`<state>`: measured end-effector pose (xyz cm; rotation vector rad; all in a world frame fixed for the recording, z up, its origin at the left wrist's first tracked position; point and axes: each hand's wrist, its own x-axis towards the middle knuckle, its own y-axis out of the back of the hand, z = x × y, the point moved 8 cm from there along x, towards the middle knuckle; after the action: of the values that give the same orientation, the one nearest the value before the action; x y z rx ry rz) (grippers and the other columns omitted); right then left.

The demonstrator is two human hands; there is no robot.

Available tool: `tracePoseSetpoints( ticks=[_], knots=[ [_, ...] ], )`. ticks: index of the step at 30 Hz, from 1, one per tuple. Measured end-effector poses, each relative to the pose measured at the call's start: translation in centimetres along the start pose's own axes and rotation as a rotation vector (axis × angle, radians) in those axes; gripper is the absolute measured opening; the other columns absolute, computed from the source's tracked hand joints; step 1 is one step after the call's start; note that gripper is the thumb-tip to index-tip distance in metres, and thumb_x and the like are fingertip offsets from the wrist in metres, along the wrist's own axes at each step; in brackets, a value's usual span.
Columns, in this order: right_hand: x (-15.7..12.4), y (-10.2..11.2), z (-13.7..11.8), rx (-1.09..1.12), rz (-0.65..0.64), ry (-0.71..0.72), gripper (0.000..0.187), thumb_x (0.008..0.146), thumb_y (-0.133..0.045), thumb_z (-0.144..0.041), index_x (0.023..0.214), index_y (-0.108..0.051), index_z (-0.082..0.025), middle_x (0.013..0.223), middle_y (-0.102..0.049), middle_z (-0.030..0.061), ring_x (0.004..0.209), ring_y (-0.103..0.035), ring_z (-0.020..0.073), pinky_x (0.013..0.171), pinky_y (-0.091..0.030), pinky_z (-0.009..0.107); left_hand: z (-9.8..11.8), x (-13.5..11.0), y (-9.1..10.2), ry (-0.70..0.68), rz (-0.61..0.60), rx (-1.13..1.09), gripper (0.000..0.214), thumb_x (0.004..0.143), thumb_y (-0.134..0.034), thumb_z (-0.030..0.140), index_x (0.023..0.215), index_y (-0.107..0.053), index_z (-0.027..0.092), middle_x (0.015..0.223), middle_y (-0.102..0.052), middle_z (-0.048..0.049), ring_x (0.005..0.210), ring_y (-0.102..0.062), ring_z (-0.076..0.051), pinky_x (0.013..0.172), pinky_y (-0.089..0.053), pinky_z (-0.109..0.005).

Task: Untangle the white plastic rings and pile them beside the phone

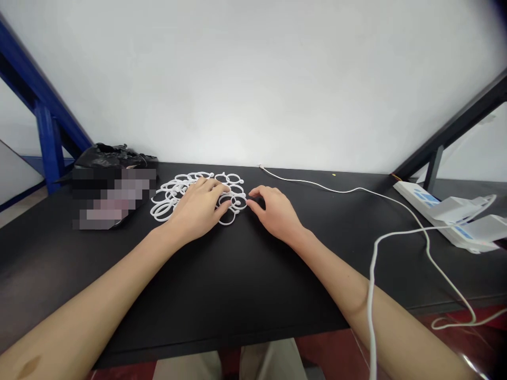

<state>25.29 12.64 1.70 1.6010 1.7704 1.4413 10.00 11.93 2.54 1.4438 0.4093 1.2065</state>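
Note:
A loose pile of white rings [161,217] with small knobs or eyelets, resembling curtain rings, lies on the black table. My left hand [198,207] rests palm down over the middle of the pile, its fingers spread and its thumb by the rings on the right side. Some rings are hidden beneath it. Just right of the pile is my right hand [275,210], thumb and fingers apart in a loose curve. Its thumb tip is close to the outermost ring; I cannot tell if they touch. No ring shows within its grasp.
A crumpled black plastic bag [113,155] lies at the left, with a pixelated patch before it. A white power strip [428,208] with plugged-in adapters sits at the right. White cable [317,184] runs along the back and crosses over my right forearm. A white wall stands behind.

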Motion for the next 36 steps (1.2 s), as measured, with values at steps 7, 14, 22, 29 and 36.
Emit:
tracePoseSetpoints(
  ticks=[7, 14, 22, 29, 36],
  knots=[
    [-0.1, 0.1, 2.4, -0.212, -0.101, -0.18, 0.044, 0.096, -0.047, -0.045, 0.122, -0.06, -0.013, 0.128, -0.06, 0.0177, 0.121, -0.05, 0.0349, 0.101, -0.04, 0.051, -0.9, -0.2, -0.3, 0.074, -0.029, 0.072, 0.051, 0.097, -0.04, 0.051, 0.126, -0.059, 0.015, 0.135, -0.057, -0.0159, 0.129, -0.046, -0.035, 0.106, -0.037, -0.056],
    [-0.4, -0.5, 2.1, -0.26, -0.203, -0.174, 0.052, 0.095, -0.047, -0.045, 0.133, -0.054, -0.01, 0.144, -0.048, 0.0206, 0.136, -0.04, 0.0371, 0.112, -0.03, 0.053, -2.1, -0.7, -1.9, 0.168, -0.197, 0.135, 0.07, 0.095, -0.031, 0.063, 0.141, -0.048, 0.013, 0.149, -0.046, -0.0159, 0.141, -0.033, -0.037, 0.115, -0.021, -0.062],
    [-0.5, -0.7, 2.1, -0.296, -0.249, -0.168, 0.055, 0.097, -0.043, -0.044, 0.138, -0.05, -0.008, 0.15, -0.041, 0.0219, 0.139, -0.035, 0.0384, 0.114, -0.026, 0.055, -1.9, -0.7, -2.0, 0.154, -0.186, 0.117, 0.062, 0.097, -0.031, 0.058, 0.139, -0.049, 0.017, 0.146, -0.05, -0.0146, 0.14, -0.037, -0.035, 0.115, -0.024, -0.06],
    [-0.6, -0.8, 1.9, -0.33, -0.266, -0.166, 0.057, 0.098, -0.04, -0.046, 0.141, -0.048, -0.008, 0.151, -0.04, 0.0205, 0.141, -0.033, 0.0368, 0.116, -0.025, 0.054, -1.7, -0.7, -2.0, 0.156, -0.214, 0.116, 0.058, 0.098, -0.033, 0.055, 0.138, -0.05, 0.017, 0.145, -0.051, -0.0117, 0.137, -0.04, -0.031, 0.116, -0.024, -0.056],
    [-0.6, -0.7, 1.8, -0.346, -0.262, -0.151, 0.058, 0.099, -0.038, -0.047, 0.14, -0.048, -0.008, 0.15, -0.041, 0.0209, 0.14, -0.035, 0.0371, 0.115, -0.026, 0.053, -1.3, -0.6, -1.6, 0.188, -0.266, 0.115, 0.053, 0.098, -0.036, 0.053, 0.134, -0.053, 0.018, 0.137, -0.058, -0.0096, 0.129, -0.048, -0.033, 0.114, -0.029, -0.053]
  ],
)
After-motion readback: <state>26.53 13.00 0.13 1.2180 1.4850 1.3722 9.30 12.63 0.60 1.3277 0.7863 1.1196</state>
